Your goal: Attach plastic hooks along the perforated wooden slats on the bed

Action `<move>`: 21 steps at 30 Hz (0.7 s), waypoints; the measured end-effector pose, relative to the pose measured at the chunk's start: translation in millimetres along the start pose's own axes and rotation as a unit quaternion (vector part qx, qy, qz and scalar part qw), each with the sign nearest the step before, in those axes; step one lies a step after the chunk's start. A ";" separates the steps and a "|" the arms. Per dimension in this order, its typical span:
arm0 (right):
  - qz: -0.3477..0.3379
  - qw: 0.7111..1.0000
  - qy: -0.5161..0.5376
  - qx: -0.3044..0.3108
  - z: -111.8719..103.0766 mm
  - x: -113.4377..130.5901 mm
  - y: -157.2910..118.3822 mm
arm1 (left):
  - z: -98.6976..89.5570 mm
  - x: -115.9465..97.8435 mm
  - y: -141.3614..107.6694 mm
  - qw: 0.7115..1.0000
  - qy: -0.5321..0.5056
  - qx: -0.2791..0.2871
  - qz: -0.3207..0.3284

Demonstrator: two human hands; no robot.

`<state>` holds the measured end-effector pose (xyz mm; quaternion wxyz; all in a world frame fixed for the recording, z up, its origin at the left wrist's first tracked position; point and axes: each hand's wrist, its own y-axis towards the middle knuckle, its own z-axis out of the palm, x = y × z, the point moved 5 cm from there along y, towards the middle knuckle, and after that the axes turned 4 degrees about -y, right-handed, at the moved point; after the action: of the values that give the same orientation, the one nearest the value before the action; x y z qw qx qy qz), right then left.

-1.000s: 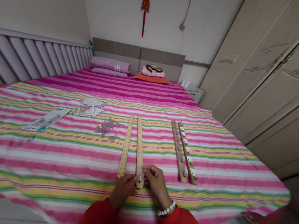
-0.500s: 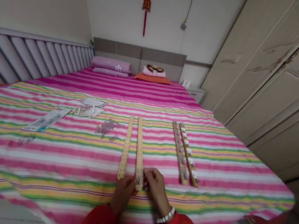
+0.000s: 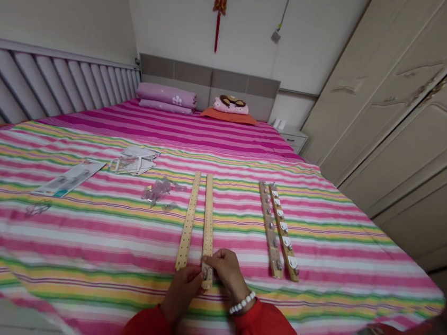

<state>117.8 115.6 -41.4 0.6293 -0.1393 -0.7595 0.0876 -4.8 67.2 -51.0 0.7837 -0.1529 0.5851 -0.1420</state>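
A perforated wooden strip (image 3: 209, 216) lies lengthwise before me on the striped sheet. On its near end sits a clear adhesive hook (image 3: 206, 275) with a small metal part. My left hand (image 3: 183, 290) is closed at the strip's near left edge, fingertips against it beside the hook. From the right, my right hand (image 3: 229, 269) is closed too, its fingertips pressed on the upper edge of the hook's clear pad. Just to the left lies a second perforated strip (image 3: 188, 222), with no hooks on it.
To the right lie a strip with clear hooks (image 3: 270, 228) and a strip with white hooks (image 3: 284, 230). Leftward are clear plastic pieces (image 3: 160, 190), a stack of flat packets (image 3: 136, 159), a hook package (image 3: 71, 178) and a small clear item (image 3: 38, 208).
My right hand has moved from beside the strip up and left onto it, at the clear pad's upper edge. My left hand stays nearly in place.
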 end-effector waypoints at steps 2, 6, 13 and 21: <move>-0.007 1.000 -0.016 -0.022 1.0 -1.4 0.7 | 0.7 0.7 0.5 1.000 0.001 0.007 0.002; -0.036 0.998 -0.008 -0.048 0.3 -0.1 -1.1 | 1.1 1.7 0.2 1.000 0.003 0.002 0.019; -0.014 0.982 0.135 0.128 -3.5 -3.3 -31.5 | -0.5 2.0 -1.2 0.999 0.014 -0.023 0.046; -0.014 0.970 0.202 0.137 -3.8 -16.3 -38.1 | 0.1 2.2 -0.4 0.993 0.041 -0.061 0.088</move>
<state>120.5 74.2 -44.1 0.7837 -0.0559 -0.5996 0.1521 -4.2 65.9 -52.7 0.7576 -0.1427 0.6356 -0.0422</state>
